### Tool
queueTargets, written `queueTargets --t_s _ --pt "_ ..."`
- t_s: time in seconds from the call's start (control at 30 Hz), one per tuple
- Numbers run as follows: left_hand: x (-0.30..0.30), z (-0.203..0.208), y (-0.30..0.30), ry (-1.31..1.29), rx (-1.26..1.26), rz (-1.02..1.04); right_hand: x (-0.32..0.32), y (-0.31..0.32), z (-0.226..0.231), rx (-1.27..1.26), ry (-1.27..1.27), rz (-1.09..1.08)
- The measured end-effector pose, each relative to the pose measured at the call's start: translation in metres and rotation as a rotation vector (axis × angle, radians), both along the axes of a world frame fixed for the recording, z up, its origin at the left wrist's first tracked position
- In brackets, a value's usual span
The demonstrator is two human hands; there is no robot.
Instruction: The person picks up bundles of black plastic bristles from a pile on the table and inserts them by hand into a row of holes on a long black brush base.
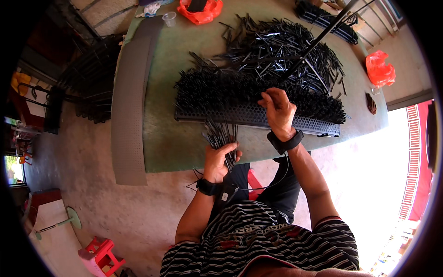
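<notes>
My left hand (218, 161) is closed around a bundle of thin black plastic strips (222, 136), their ends fanning out toward the table. Just beyond it lies a long black perforated panel (230, 113), with a dense row of black strips (207, 90) standing up from its far part like bristles. Over the panel's middle, my right hand (279, 108) has its thumb and fingers pinched together at the edge of the bristles. Whatever is between those fingertips is too small and dark to make out. Both wrists wear black bands.
A big heap of loose black strips (277, 48) lies behind the panel, crossed by a dark pole (318, 39). A grey perforated sheet (131, 111) runs along the table's left side. Orange-red plastic bags (380, 69), a clear cup (169, 19) and another black bristled piece (327, 21) sit toward the edges.
</notes>
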State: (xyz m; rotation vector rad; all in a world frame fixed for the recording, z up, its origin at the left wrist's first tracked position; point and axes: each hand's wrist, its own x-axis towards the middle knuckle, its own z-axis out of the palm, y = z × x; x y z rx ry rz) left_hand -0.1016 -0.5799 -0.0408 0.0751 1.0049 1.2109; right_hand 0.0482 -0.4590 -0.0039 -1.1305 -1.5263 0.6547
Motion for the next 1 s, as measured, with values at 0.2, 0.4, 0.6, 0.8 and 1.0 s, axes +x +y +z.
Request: queueTargets --t_s 0.2,0.4,0.6,0.8,1.0 --pt "-0.002 0.001 -0.003 -0.036 -0.021 0.018 -0.003 0.003 -0.004 -0.029 -0.083 0.021" --pt "-0.005 0.005 -0.007 -0.031 -0.004 0.062 -0.002 0.007 0.008 0.26 -0.559 0.031" --pt "-0.008 0.006 -0.013 -0.012 0.003 0.061 -0.007 0.004 0.017 0.207 -0.588 0.093" --pt "-0.007 0.01 -0.018 0.018 0.044 0.068 -0.012 -0.016 0.022 0.103 -0.439 0.038" --pt "0.0 0.016 -0.019 0.028 0.058 0.027 -0.013 -0.049 0.005 -0.852 -0.078 0.514"
